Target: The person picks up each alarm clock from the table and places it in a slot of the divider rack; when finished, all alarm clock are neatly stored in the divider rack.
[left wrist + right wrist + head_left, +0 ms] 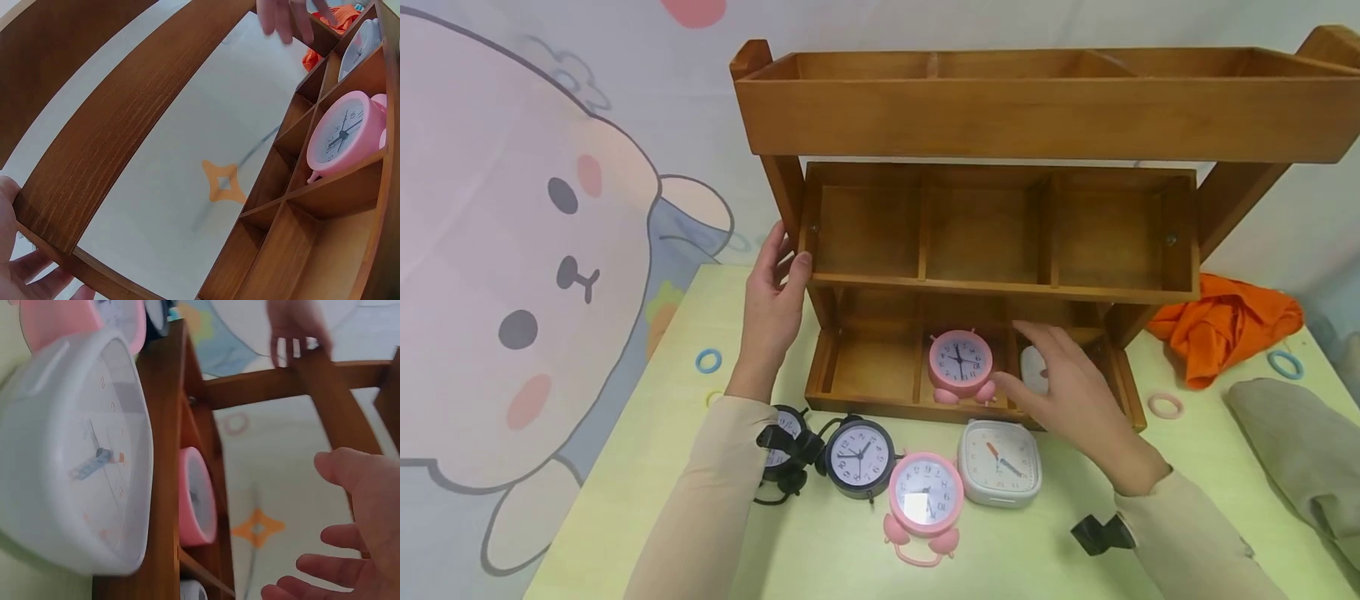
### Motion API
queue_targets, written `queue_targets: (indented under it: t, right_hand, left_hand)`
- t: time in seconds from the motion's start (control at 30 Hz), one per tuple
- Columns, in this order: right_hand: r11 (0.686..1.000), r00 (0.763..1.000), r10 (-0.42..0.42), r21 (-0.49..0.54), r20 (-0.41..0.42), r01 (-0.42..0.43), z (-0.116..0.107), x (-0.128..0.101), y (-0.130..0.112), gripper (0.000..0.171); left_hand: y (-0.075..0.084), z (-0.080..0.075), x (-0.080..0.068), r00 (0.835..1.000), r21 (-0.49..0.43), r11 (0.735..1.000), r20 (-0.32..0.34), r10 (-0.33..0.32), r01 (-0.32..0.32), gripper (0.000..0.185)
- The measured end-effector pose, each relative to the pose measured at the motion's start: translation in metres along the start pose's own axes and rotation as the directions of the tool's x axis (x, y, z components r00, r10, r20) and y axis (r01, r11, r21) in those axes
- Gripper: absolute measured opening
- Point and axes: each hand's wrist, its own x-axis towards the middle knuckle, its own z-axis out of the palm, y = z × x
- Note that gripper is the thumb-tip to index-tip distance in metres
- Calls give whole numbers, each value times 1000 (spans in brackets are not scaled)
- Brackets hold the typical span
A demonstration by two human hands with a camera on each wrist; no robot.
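Pink, the clock (960,364) stands upright in the middle bottom compartment of the wooden rack (1000,283), dial facing the person. Beside it, the right compartment holds a small white clock (1033,369); the left one holds nothing. The right hand (1067,387) hovers before both, fingers loosely spread. The left hand (772,304) grips the rack's left post. Four clocks lie in front of the rack; an orange cloth (1225,325) lies right of it.
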Motion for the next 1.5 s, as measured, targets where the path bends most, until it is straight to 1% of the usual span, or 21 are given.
queue_targets:
  t: [0.07, 0.13, 0.2, 0.33, 0.47, 0.57, 0.63, 0.73, 0.9, 1.03, 1.13, 1.27, 1.37, 1.5]
  right_hand:
    - [1000, 1000, 11, 9, -25, -11, -4, -12, 3, 77]
    - [1000, 998, 3, 30, -62, -1, -4, -24, 6, 76]
    - [998, 995, -14, 53, -101, 20, -3, -36, 9, 74]
    - [994, 987, -13, 102, -157, 30, 5, -57, 14, 70]
    - [988, 986, 14, 151, -166, 11, 19, -73, 19, 67]
    - [982, 990, 48, 189, -135, -22, 30, -81, 21, 68]
    - [976, 991, 73, 211, -110, -48, 37, -85, 23, 70]
    - [974, 992, 92, 215, -91, -71, 48, -88, 26, 75]
    - [978, 992, 78, 199, -102, -57, 66, -91, 31, 82]
    - [974, 993, 67, 224, -99, -43, 76, -92, 30, 93]
    - [971, 994, 61, 236, -87, -39, 81, -91, 27, 101]
    - [970, 995, 85, 231, -55, -70, 83, -90, 24, 106]
    - [968, 993, 111, 228, -34, -100, 83, -90, 23, 107]
    - [966, 992, 126, 233, -26, -116, 83, -90, 23, 105]
  left_hand:
    - [0, 1, 1, 1000, -1, 1000, -2, -2, 2, 58]
    - [-1, 1, 2, 1000, -9, 1000, -2, -2, 2, 58]
    - [-1, 2, 2, 1000, -20, 1000, 0, 1, -1, 58]
    - [-1, 3, 3, 1000, -24, 1000, 5, 3, -3, 58]
    - [-1, 2, 2, 1000, -13, 1000, -2, 5, -5, 58]
    - [-1, 2, 1, 1000, -14, 1000, -6, 7, -7, 58]
    - [-1, 2, 2, 1000, -18, 1000, -5, 8, -8, 58]
    - [-1, 2, 2, 1000, -24, 1000, -3, 6, -6, 58]
    - [-2, 2, 2, 1000, -21, 1000, -2, -5, 5, 58]
    - [-2, 2, 2, 1000, -22, 1000, -1, -10, 10, 59]
    - [-2, 2, 2, 1000, -22, 1000, 0, -8, 8, 59]
    - [-2, 3, 1, 1000, -17, 1000, 2, -4, 4, 58]
    - [-3, 3, 1, 1000, -16, 1000, 0, 1, -1, 58]
    - [-4, 3, 2, 1000, -17, 1000, -8, 9, -10, 57]
